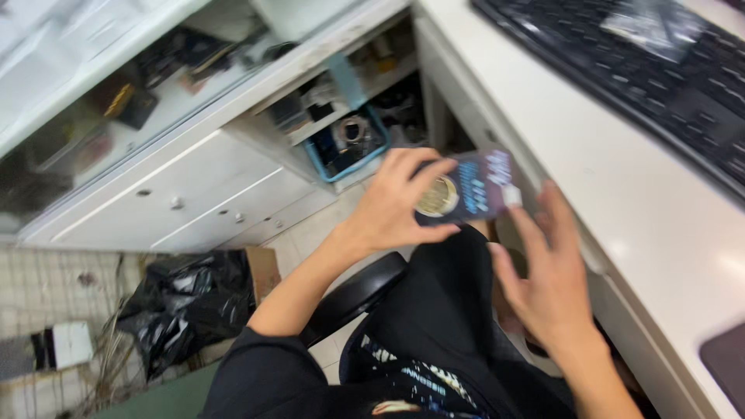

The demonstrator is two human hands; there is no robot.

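My left hand [392,206] grips a small dark blue packet [475,188] with a round gold disc on its left part. The packet is held in the air above my lap, just off the edge of the white desk [613,194]. My right hand [543,271] is beside it with fingers spread, its fingertips close to the packet's right end; whether they touch it is blurred. I sit on a black chair [353,295].
A black keyboard [644,70] lies on the desk at the top right. White cabinets with drawers [209,190] and cluttered shelves stand to the left, with a blue bin [345,143] under them. A black plastic bag [186,302] lies on the tiled floor.
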